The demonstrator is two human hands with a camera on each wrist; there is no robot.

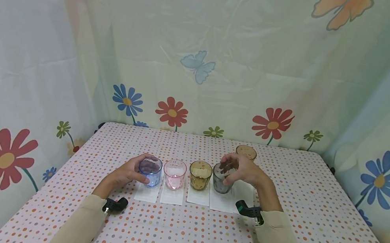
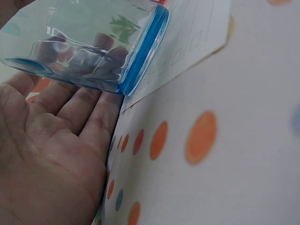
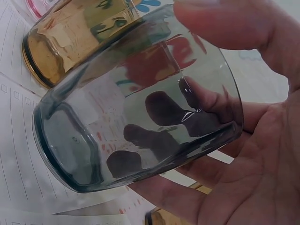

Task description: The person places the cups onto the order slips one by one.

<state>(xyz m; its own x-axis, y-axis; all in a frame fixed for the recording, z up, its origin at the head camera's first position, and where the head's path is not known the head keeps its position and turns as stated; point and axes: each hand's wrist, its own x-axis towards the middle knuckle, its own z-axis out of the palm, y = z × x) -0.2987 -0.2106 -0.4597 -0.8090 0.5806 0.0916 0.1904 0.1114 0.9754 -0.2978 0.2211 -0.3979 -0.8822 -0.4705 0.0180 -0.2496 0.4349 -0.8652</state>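
Observation:
At the left end of a row of clear tumblers, my left hand [image 1: 127, 173] grips a blue glass [image 1: 153, 178], thumb in front and fingers round the far side. Through its wall [image 2: 89, 51] those fingers show in the left wrist view. My right hand [image 1: 248, 171] holds a grey glass [image 1: 220, 186] at the row's other end, its thumb near the rim. Whether the grey base [image 3: 70, 150] touches the paper under it, I cannot tell. Between the two stand a pink glass [image 1: 174, 181] and an amber glass [image 1: 199, 180], both upright.
Another amber glass [image 1: 246, 152] stands farther back, partly behind my right hand. White paper slips [image 1: 171, 198] lie side by side under and before the row. A dotted cloth [image 1: 176, 234] covers the table, with a flowered curtain [image 1: 225, 33] behind it.

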